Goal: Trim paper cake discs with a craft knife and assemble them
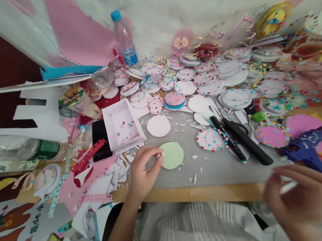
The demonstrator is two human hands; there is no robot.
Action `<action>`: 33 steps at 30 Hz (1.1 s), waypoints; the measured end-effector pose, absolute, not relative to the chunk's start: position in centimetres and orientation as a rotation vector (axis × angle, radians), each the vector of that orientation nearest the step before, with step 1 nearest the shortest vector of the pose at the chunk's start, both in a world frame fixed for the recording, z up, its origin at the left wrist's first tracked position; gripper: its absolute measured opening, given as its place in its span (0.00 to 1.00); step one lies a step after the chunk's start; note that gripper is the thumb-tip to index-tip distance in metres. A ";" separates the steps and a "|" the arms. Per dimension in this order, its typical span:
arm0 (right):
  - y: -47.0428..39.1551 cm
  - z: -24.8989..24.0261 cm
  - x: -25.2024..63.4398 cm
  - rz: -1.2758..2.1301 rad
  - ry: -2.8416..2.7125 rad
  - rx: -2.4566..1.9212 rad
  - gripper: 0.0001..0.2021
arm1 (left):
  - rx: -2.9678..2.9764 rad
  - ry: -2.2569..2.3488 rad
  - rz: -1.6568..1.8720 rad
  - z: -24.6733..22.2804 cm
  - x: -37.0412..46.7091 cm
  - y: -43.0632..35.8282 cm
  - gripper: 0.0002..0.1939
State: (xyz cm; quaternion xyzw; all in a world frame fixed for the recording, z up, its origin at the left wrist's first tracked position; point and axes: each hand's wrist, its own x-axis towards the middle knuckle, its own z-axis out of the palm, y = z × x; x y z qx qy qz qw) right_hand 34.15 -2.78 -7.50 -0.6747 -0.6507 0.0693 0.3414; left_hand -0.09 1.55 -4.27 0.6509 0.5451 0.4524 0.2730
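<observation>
My left hand (145,172) pinches thumb and forefinger together at the left edge of a pale green paper circle (172,155) on the grey cutting mat (167,181). Something tiny and white shows at those fingertips. Blurred by motion, my right hand (303,197) is over the table's front edge at the right, with a whitish bit among its curled fingers that I cannot make out. Just behind the green circle is a plain white paper circle (158,125). To its right lies a white circle rimmed with coloured dots (210,139).
A white box (123,126) with small coloured bits stands left of the mat, beside a black phone (99,138). Black pens (229,140) and a blue glue gun (310,147) lie right. Many decorated circles (205,78) and a water bottle (125,40) fill the back.
</observation>
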 end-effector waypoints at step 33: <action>2.2 -8.2 20.4 0.768 -1.996 -1.122 0.19 | 2.642 1.640 0.511 -4.6 0.6 0.7 0.18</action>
